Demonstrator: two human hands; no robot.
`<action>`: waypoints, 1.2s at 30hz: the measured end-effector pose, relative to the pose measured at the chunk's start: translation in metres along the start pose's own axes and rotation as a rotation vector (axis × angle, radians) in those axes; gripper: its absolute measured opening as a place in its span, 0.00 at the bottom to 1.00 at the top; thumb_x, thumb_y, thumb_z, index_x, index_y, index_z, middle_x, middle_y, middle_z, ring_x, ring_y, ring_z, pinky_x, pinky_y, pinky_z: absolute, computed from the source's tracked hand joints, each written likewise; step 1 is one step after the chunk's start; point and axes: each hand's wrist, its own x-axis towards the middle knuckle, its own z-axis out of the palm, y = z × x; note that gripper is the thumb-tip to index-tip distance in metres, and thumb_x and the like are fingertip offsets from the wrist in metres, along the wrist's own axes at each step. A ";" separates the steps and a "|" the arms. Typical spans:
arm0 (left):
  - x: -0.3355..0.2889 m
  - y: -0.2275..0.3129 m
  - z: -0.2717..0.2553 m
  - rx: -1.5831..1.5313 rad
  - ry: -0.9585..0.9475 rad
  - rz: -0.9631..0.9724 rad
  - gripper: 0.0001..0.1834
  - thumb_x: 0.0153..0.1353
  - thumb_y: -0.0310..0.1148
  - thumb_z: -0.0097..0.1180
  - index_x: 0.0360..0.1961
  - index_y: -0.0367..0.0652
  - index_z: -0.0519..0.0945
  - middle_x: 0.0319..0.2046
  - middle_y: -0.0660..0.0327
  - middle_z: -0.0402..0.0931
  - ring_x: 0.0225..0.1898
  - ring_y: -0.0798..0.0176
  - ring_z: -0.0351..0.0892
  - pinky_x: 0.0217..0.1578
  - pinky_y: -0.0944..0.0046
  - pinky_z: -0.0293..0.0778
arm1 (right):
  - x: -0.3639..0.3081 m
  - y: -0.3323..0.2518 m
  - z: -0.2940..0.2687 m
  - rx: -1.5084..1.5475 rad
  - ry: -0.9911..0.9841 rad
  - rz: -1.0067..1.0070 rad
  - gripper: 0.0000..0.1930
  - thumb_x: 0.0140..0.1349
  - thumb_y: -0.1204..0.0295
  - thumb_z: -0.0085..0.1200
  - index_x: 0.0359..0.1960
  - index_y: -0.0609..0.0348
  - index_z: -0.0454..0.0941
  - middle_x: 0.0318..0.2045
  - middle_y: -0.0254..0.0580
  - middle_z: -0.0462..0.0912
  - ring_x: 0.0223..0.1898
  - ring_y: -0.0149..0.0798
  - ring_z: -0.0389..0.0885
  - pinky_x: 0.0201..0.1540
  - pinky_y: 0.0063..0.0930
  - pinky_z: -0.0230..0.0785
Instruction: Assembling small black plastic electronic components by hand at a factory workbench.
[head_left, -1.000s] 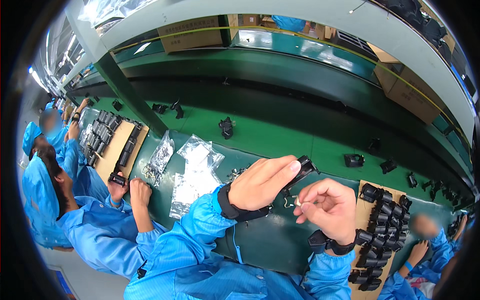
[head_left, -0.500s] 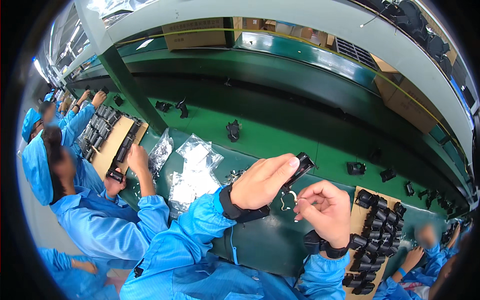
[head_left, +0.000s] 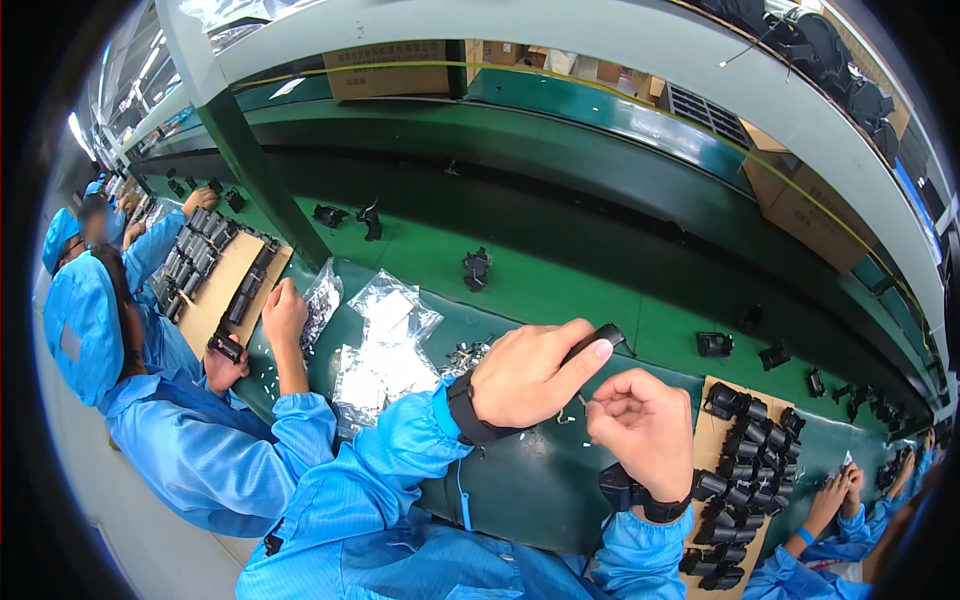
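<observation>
My left hand [head_left: 535,378] is closed around a small black plastic housing [head_left: 612,336]. Its rounded end sticks out past the thumb and fingertips, while the rest is covered by the hand. Just right of it, my right hand [head_left: 645,425] has its thumb and forefinger pinched together, fingers curled. A thin, short greyish tip [head_left: 584,400] shows at that pinch, too small to name. Both hands are over the dark green work mat [head_left: 520,500], where a few tiny white bits lie.
Clear bags of white pieces [head_left: 388,335] and a pile of small parts [head_left: 466,357] lie to the left. Black housings [head_left: 745,460] stand in rows on cardboard at right. More dot the green conveyor [head_left: 560,290]. A co-worker [head_left: 200,440] sits close on the left.
The black housing has been turned in my left hand and its rounded outer side now shows. The pale wire that hung between the hands no longer shows. My right hand has shifted slightly.
</observation>
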 end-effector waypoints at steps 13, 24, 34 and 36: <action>0.002 -0.003 0.005 0.016 -0.031 -0.029 0.17 0.79 0.42 0.46 0.48 0.37 0.77 0.30 0.43 0.79 0.33 0.33 0.79 0.33 0.43 0.71 | 0.007 0.001 0.005 -0.220 0.082 -0.131 0.08 0.52 0.81 0.66 0.33 0.67 0.81 0.26 0.46 0.88 0.29 0.34 0.91 0.33 0.26 0.83; -0.001 -0.008 -0.001 -0.219 -0.052 -0.074 0.29 0.83 0.45 0.37 0.71 0.32 0.68 0.42 0.40 0.83 0.40 0.41 0.84 0.43 0.50 0.76 | 0.013 0.016 -0.003 0.362 -0.170 0.079 0.08 0.67 0.79 0.66 0.45 0.67 0.84 0.33 0.35 0.88 0.29 0.23 0.84 0.32 0.19 0.78; 0.001 -0.008 0.002 -0.337 -0.022 0.058 0.35 0.83 0.51 0.30 0.78 0.34 0.61 0.44 0.49 0.83 0.30 0.59 0.81 0.37 0.59 0.77 | 0.014 0.015 -0.009 0.345 -0.257 0.068 0.09 0.67 0.79 0.66 0.47 0.66 0.83 0.33 0.35 0.87 0.27 0.20 0.81 0.28 0.16 0.73; -0.002 0.001 -0.003 -0.348 -0.073 -0.049 0.31 0.84 0.48 0.31 0.75 0.36 0.64 0.46 0.46 0.82 0.36 0.52 0.81 0.43 0.56 0.77 | 0.014 0.014 -0.009 0.346 -0.220 0.113 0.10 0.67 0.79 0.66 0.47 0.64 0.83 0.33 0.35 0.87 0.27 0.19 0.81 0.27 0.16 0.73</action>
